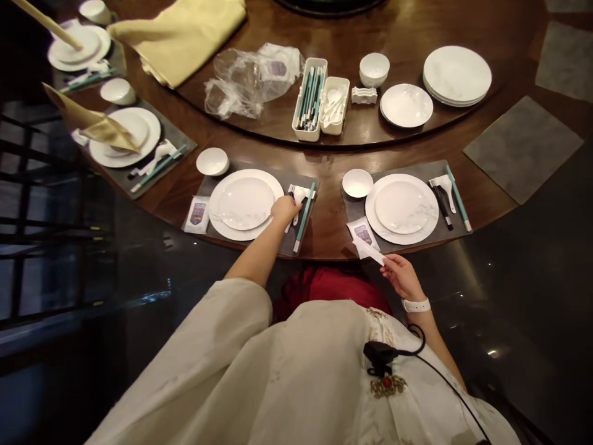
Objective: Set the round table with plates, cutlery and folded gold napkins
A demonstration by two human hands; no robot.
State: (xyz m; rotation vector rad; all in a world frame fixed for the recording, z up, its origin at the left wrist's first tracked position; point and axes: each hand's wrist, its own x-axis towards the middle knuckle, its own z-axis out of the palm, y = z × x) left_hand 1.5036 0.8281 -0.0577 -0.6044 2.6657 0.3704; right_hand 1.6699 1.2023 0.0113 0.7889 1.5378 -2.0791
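Observation:
My left hand (286,209) reaches over the right rim of a marbled white plate stack (245,203). Its fingers are closed beside a white spoon (299,196) and black chopsticks (291,190); what they hold is hidden. A teal pair of chopsticks (304,216) lies just right of it. My right hand (402,275) pinches thin white paper slips (369,250) at the table's edge. They overlap a white packet with a printed crest (362,233), below the right-hand plate stack (402,207). A similar packet (197,214) lies left of the left-hand plates.
The turntable (259,130) carries a box of chopsticks (310,99), a box of spoons (334,105), bowls (374,69), stacked plates (456,74), clear plastic wrap (236,83) and yellow cloth (189,40). Bowls (213,162) stand by the settings. A grey placemat (523,148) lies at right.

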